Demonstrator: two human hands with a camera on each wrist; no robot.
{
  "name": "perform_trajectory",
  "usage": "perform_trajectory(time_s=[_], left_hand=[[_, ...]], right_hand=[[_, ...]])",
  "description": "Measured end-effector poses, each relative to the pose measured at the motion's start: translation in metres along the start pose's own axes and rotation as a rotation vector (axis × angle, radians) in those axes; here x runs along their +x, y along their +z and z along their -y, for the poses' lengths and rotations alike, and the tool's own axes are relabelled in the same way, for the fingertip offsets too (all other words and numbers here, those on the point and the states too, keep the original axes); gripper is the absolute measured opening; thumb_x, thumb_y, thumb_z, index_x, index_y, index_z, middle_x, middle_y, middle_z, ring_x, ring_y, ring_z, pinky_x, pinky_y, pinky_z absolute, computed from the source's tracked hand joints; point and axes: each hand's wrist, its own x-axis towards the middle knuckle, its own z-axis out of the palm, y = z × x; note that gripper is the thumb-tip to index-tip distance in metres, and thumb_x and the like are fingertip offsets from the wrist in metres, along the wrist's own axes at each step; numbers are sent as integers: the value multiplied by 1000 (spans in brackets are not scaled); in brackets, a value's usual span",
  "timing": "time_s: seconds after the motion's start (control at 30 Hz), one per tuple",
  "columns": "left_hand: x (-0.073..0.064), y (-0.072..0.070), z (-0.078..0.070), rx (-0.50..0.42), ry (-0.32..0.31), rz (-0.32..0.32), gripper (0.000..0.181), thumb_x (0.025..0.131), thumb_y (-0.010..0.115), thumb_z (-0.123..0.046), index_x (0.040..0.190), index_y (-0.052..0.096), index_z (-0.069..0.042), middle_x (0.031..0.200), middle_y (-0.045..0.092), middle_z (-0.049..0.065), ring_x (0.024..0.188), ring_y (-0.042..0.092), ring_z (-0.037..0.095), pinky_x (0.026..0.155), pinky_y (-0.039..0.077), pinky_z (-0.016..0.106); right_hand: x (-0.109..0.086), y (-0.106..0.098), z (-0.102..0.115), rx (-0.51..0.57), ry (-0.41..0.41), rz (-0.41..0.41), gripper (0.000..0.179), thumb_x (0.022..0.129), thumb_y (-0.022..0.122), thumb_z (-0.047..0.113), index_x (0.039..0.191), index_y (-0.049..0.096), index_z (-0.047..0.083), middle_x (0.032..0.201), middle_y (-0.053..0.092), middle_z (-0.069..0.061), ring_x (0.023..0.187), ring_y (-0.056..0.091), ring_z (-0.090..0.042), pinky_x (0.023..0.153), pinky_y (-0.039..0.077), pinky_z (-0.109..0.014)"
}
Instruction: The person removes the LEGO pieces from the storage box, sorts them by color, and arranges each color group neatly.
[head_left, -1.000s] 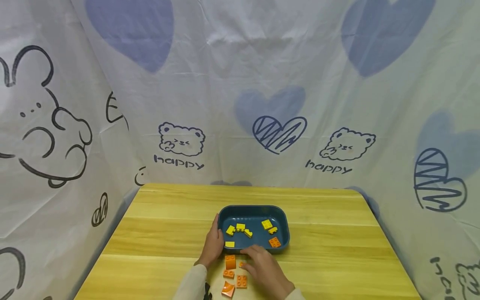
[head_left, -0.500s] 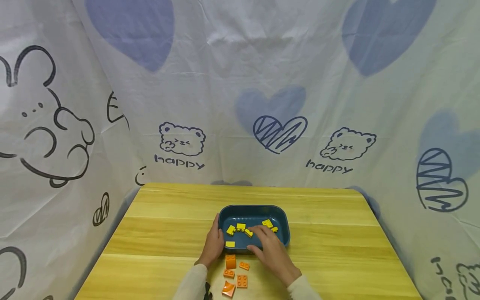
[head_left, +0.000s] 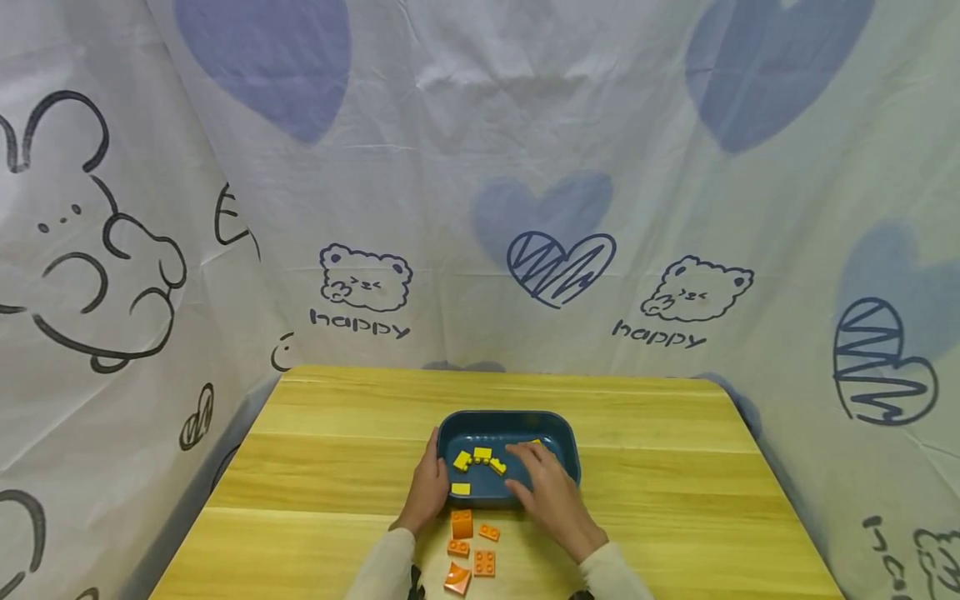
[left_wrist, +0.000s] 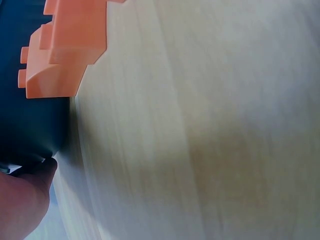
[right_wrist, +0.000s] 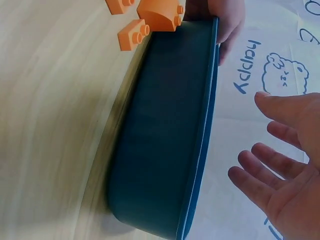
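Note:
A dark blue tray point(head_left: 480, 502) stands on the table with several yellow bricks point(head_left: 482, 454) inside. My left hand point(head_left: 426, 487) lies along the tray's left end, its fingers fairly straight against the outer wall. In the left wrist view, my left thumb point(left_wrist: 27, 195) touches the dark wall near the corner. My right hand point(head_left: 553, 504) hovers over the tray's right half, covering part of the contents. In the right wrist view its fingers point(right_wrist: 257, 165) are spread apart above the rim, with nothing between them. Several orange bricks point(head_left: 484, 563) lie in front of the tray.
The wood-grain table point(head_left: 337, 450) reaches back to a white curtain point(head_left: 442, 167) with hearts and bear drawings. Curtain also hangs on both sides. A taller curved orange brick point(head_left: 461, 523) sits close to the tray's front wall.
My right hand has moved from the small orange brick in front of the tray up and right, over the tray. It now hides the orange brick inside. My left hand stays put.

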Motion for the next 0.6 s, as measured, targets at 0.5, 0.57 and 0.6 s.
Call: perform_trajectory(time_s=[0.5, 0.57, 0.6], left_hand=[[3, 2, 6, 8, 15, -4, 55, 106, 35, 6, 159, 21, 12, 163, 28, 32, 149, 30, 49, 120, 26, 62], [3, 2, 6, 9, 17, -3, 56, 106, 35, 6, 159, 21, 11, 163, 28, 32, 149, 30, 49, 120, 27, 62], [4, 1, 7, 10, 19, -4, 56, 106, 35, 6, 159, 21, 11, 163, 28, 32, 149, 30, 49, 120, 27, 62]], right_hand=[[4, 3, -23, -35, 95, 16, 49, 88, 84, 10, 133, 66, 4, 123, 62, -16, 103, 66, -31, 76, 62, -39], [4, 3, -26, -29, 93, 13, 49, 88, 84, 8, 133, 66, 3, 124, 62, -18, 102, 66, -31, 72, 63, -36], [4, 3, -27, -29, 93, 12, 49, 88, 83, 8, 133, 65, 3, 125, 61, -18, 103, 66, -32, 72, 63, -36]])
